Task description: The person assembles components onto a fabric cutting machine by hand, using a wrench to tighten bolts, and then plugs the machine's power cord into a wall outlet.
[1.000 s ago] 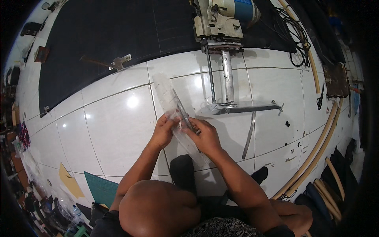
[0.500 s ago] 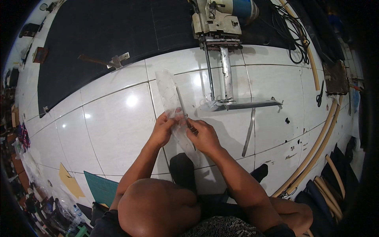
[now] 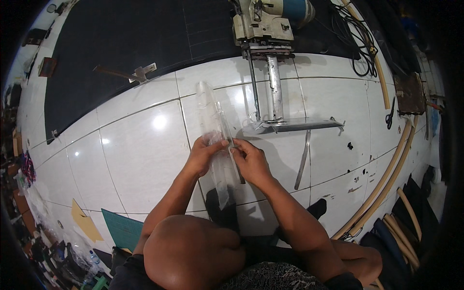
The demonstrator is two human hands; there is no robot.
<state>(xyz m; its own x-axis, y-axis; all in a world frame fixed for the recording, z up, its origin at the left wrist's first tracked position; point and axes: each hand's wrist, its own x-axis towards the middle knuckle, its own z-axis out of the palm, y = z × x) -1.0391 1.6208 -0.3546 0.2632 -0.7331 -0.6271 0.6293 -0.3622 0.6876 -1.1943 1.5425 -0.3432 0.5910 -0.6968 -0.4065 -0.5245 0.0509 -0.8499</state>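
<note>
A long clear plastic sleeve [image 3: 209, 108] lies lengthwise on the white tiled floor [image 3: 140, 159] in front of me. Inside or on it sits a thin grey ruler-like strip [image 3: 226, 128]. My left hand [image 3: 203, 157] pinches the sleeve at its middle with thumb and fingers. My right hand [image 3: 249, 162] pinches the strip and sleeve just beside it, fingertips almost touching the left hand. My knee [image 3: 193, 251] fills the lower middle of the view.
An upright fabric cutting machine [image 3: 263, 29] stands ahead on its flat metal base [image 3: 295, 125]. A black mat [image 3: 125, 43] covers the far floor. Scissors [image 3: 389, 113], curved wooden sticks [image 3: 386, 183], a loose metal strip [image 3: 303, 162] and black cables [image 3: 360, 43] lie to the right.
The plastic sleeve has slid a little toward me through my fingers, and both hands shifted slightly downward while keeping their pinch on it.
</note>
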